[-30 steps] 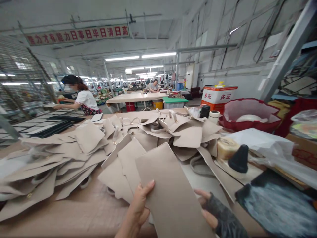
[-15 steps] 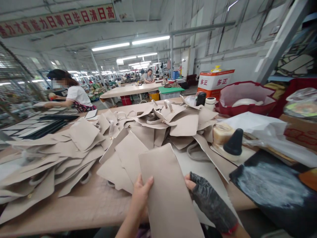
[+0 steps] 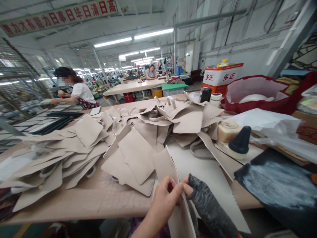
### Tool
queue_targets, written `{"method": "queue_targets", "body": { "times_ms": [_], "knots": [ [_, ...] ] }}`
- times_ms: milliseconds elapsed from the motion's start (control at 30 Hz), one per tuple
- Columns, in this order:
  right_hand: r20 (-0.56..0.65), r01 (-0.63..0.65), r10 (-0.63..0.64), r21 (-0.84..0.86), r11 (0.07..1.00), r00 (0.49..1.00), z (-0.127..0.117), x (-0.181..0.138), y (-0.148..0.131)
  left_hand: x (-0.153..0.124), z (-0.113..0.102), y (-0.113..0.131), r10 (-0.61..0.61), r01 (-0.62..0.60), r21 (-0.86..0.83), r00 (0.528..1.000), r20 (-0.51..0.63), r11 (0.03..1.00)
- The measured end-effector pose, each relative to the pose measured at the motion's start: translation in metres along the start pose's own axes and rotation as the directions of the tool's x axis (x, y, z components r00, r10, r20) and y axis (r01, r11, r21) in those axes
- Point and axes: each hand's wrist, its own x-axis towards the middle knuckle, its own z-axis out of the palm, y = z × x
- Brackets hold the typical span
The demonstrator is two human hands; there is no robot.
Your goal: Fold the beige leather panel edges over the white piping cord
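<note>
A long beige leather panel stands tilted in front of me, its pale edge turned up. My left hand is closed on this edge, thumb and fingers pinching it. My right hand, in a dark grey sleeve that covers the wrist and forearm, meets the left fingertips at the same edge with its fingers curled closed. Beneath the hands lies a large pale sheet. Just left are several loose beige panels, overlapping one another.
Piles of beige bag pieces with handles cover much of the table. To the right are a black cone-topped pot, a yellowish roll, a black board with white smears and a red bag. A co-worker stands at left.
The panel has turned from lying face-up to standing edge-up. My left hand has moved right and up along it to meet my right hand. My view has shifted slightly left.
</note>
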Motion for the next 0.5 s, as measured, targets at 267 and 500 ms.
{"method": "queue_targets", "body": {
  "times_ms": [267,500],
  "knots": [
    [-0.272,0.0,-0.028,-0.102,0.995,0.962,-0.022,0.014,0.033,-0.02,-0.027,0.008,0.067,-0.081,-0.124,0.991,-0.118,0.989],
    [-0.216,0.065,-0.093,-0.133,0.989,0.972,-0.011,-0.003,0.021,-0.016,-0.013,0.005,0.069,-0.08,-0.072,0.987,-0.148,0.994]
  ]
}}
